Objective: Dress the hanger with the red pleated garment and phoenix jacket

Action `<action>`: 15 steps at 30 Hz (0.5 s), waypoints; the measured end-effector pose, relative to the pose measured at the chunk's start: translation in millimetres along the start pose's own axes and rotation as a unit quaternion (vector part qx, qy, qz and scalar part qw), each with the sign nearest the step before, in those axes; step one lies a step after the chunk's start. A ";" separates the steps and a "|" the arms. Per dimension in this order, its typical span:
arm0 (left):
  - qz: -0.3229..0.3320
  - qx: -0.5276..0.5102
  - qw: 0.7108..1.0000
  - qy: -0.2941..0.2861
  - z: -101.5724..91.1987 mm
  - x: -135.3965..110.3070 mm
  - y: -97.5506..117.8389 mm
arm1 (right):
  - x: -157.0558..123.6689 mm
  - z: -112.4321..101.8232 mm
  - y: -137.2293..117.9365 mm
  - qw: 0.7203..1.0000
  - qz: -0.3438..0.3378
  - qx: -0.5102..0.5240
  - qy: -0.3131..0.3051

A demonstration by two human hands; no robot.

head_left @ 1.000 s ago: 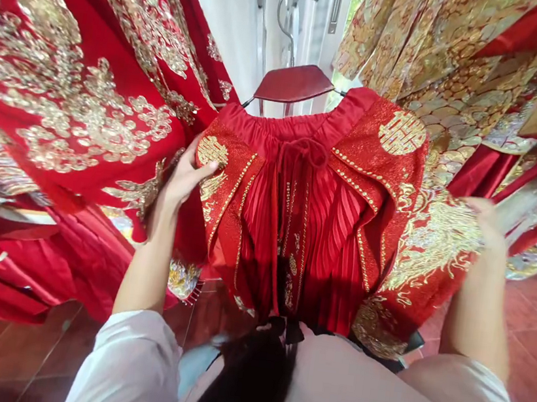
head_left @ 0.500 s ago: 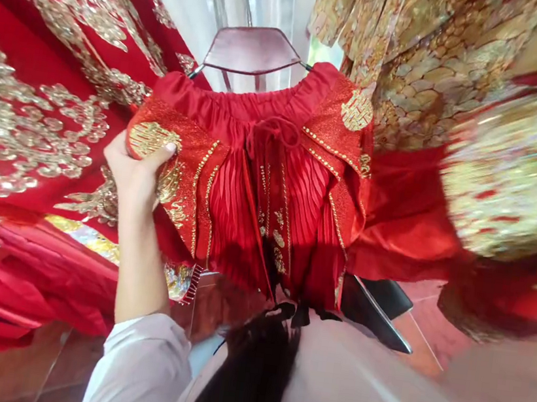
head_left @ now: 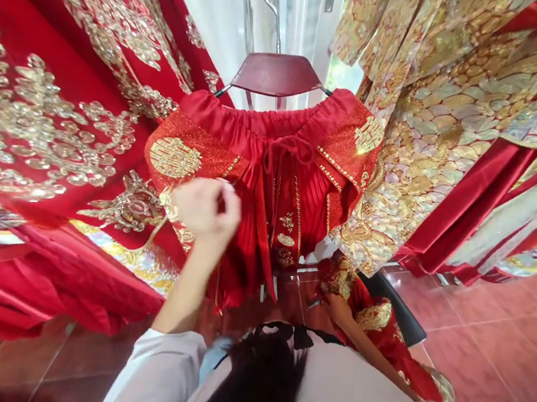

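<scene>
A red skirt (head_left: 289,190) with a gathered waist, pleats and gold embroidery hangs from a hanger with a dark red plate (head_left: 280,74). My left hand (head_left: 205,209), a little blurred, is at its left front panel. The fingers are curled in a pinch, seemingly on the panel's edge. Lower and to the right, my right hand (head_left: 333,307) is closed at a red garment with gold embroidery (head_left: 375,314), which hangs down beside my forearm. The right fingertips are partly hidden by cloth. A small bluish-grey thing (head_left: 314,303) shows beside them.
A red gown with gold beadwork (head_left: 59,134) hangs close on the left. On the right hangs a gold, scale-patterned garment (head_left: 431,130), with more red and pale clothes behind it. Black and metal stand parts (head_left: 398,304) rest on the red tiled floor (head_left: 489,362).
My left hand has moved right, from the skirt's left side to its front panel, pulling it inward. The blurred red and gold garment on the right has swung down beside the skirt with my right hand.
</scene>
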State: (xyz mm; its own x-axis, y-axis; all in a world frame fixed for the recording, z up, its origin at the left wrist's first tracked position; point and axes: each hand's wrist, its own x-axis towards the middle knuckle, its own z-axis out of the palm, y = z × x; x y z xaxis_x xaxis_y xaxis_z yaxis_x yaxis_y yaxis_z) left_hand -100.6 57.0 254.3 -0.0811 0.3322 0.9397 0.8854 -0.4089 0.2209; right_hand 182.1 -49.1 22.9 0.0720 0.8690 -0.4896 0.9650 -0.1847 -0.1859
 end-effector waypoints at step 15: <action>-0.108 0.139 0.868 -0.464 56.7 -40.6 16.1 | 4.0 -8.4 13.4 0.999 -0.018 -0.033 0.023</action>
State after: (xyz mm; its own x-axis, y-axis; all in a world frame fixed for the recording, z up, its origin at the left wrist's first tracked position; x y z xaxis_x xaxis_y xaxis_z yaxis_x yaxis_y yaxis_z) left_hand -57.1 85.1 205.0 0.0298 0.9699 0.2418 0.9822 -0.0733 0.1728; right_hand 197.5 -44.3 25.6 0.0470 0.8953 -0.4430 0.9815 -0.1238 -0.1460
